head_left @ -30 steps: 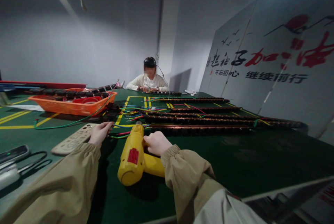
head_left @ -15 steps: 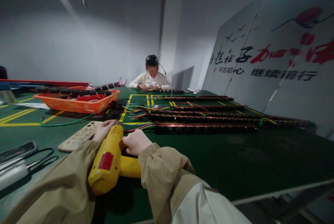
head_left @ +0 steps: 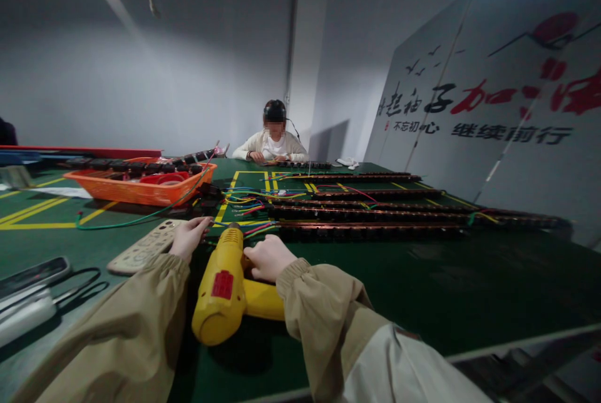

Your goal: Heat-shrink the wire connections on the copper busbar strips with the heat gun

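A yellow heat gun with a red label lies across the middle foreground, its nozzle pointing away toward the wires. My right hand is closed just right of the gun's body, above its handle; what its fingers hold, if anything, is hidden behind the gun. On the gun's left, my left hand has its thumb and fingertips pinched at the end of a thin wire. Coloured wires run past the nozzle to the nearest long dark strip.
More dark strips lie behind on the green table. An orange basket holds parts at the left, near a beige perforated case and a white device. A person sits across the table.
The heat gun and my right hand have moved to the right. My left hand has shifted slightly right and now stands apart from the nozzle.
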The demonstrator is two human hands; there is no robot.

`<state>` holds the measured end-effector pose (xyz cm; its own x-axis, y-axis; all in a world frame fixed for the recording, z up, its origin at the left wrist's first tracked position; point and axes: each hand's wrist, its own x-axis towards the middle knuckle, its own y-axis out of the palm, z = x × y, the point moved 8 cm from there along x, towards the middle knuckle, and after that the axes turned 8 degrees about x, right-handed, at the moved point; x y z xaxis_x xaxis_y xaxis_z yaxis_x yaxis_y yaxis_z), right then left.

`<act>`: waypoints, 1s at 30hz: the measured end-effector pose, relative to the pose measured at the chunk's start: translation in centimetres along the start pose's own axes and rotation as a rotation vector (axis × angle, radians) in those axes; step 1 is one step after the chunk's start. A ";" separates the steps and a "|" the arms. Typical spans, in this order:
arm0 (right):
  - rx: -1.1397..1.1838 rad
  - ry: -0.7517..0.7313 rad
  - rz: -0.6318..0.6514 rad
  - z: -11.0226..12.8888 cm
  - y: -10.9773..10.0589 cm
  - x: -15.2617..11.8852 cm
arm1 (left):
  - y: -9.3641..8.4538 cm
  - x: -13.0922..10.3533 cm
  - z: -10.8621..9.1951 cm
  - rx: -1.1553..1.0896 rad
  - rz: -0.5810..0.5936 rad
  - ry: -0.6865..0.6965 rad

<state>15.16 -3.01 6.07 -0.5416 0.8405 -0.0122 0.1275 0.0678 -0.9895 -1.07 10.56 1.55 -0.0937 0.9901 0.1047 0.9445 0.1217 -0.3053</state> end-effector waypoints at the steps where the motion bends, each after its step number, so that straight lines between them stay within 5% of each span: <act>1: -0.002 0.014 0.006 -0.5 0.1 -0.5 | -0.1 0.1 0.1 -0.017 -0.004 0.007; 13: -0.015 0.117 -0.001 -4.8 0.8 -4.5 | -0.4 0.8 0.5 -0.084 -0.006 0.030; 22: -0.026 0.118 0.019 -4.5 0.9 -3.9 | -0.4 0.0 -0.1 -0.080 -0.013 -0.004; 30: -0.009 0.054 0.032 -2.0 0.5 -1.7 | -0.4 0.8 0.6 -0.070 0.001 -0.004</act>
<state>17.76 -3.34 5.90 -0.4920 0.8699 -0.0359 0.1520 0.0452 -0.9873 -1.72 11.33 1.21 -0.0942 0.9904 0.1009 0.9643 0.1160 -0.2383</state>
